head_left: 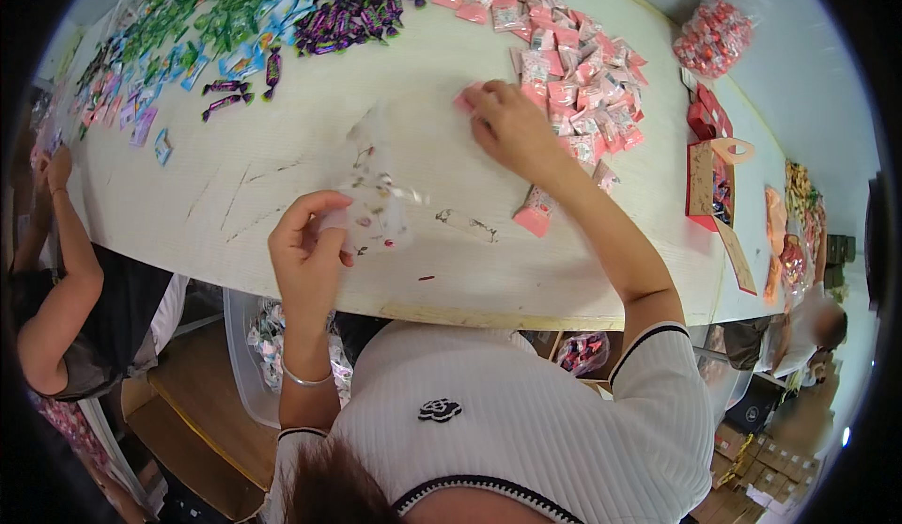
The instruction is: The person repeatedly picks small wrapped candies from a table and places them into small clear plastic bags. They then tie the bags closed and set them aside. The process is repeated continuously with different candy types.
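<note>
My left hand (313, 242), with a bracelet on its wrist, grips the edge of a clear plastic bag (377, 207) printed with small flowers. The bag lies over the white table, its narrow end pointing away from me. My right hand (504, 126) is blurred and has its fingers on a pink packet (466, 97) at the left edge of a pile of pink-and-white packets (564, 94). Under my right forearm a single pink packet (538, 212) lies apart from the pile. Whatever else may be inside my left fingers is hidden.
Purple twist-wrapped candies (359, 13) and green-wrapped candies (225, 13) are heaped at the back left. On the right stand an open box (702, 178) and a bag of red candies (715, 37). Another person's hand (58, 164) works at the far left; a plastic tub (243, 355) is below the table edge.
</note>
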The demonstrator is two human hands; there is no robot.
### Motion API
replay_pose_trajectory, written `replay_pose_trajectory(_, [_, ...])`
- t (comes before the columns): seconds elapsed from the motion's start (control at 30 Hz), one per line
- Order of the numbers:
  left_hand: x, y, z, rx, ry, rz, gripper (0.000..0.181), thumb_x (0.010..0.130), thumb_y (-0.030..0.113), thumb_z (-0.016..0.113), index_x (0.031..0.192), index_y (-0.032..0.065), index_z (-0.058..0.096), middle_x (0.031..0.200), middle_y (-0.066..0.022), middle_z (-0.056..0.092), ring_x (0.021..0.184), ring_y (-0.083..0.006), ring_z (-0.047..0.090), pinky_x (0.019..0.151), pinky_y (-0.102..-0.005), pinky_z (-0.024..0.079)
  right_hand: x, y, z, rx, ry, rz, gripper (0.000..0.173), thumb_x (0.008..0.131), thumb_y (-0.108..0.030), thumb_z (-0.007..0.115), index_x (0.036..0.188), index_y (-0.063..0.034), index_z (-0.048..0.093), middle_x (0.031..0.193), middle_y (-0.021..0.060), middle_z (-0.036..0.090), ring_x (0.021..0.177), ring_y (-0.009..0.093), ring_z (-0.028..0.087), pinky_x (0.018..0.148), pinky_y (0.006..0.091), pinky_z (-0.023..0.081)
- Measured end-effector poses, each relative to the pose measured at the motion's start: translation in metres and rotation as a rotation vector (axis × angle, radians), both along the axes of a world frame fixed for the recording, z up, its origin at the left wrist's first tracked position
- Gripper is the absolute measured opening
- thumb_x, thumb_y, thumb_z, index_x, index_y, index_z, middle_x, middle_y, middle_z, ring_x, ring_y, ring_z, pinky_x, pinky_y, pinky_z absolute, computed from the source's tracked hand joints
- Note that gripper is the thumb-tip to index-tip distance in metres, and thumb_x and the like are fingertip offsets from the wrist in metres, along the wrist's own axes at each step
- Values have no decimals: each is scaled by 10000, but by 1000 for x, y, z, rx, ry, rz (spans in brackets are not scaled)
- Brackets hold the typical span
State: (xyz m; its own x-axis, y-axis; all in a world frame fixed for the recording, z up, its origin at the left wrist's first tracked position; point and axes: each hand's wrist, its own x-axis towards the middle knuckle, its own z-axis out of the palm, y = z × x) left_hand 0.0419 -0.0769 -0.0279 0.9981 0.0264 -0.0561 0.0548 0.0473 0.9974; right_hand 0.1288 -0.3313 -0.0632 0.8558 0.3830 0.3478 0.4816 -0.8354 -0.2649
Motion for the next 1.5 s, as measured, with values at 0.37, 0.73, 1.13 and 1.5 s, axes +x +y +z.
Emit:
replay_pose_trajectory(0.37, [-14,-19,-1,-265,55,-142,209,782,5,500,985,-22,539,782,-35,552,564,-62,482,438,-202,411,35,-37,11,-341,67,-436,368,725,-317,538,951,-30,501,860,186,572,757,346,560,652,428,432])
replay_pose_trajectory(0.73, [-15,-31,-9,102,-363,92,111,728,40,571,837,19,571,560,-96,522,451,-167,501,459,-279,388,4,-17,54,609,265,-148,379,750,-70,546,1108,-28,428,984,167,554,773,191,558,667,246,431])
replay_pose_trajectory(1.13, [12,-26,2,-8,-246,82,120,754,17,534,854,-20,589,619,-93,565,506,-137,527,483,-247,419,-72,69,54,435,44,361,350,621,52,572,968,17,543,1046,190,541,897,274,568,740,289,449])
replay_pose_trajectory(1.5, [11,-50,-9,619,-687,-33,189,786,12,515,966,-22,560,685,-139,594,530,-219,578,467,-295,442,-40,53,63,751,1043,59,117,758,-64,503,850,5,524,752,84,546,681,158,513,618,296,408])
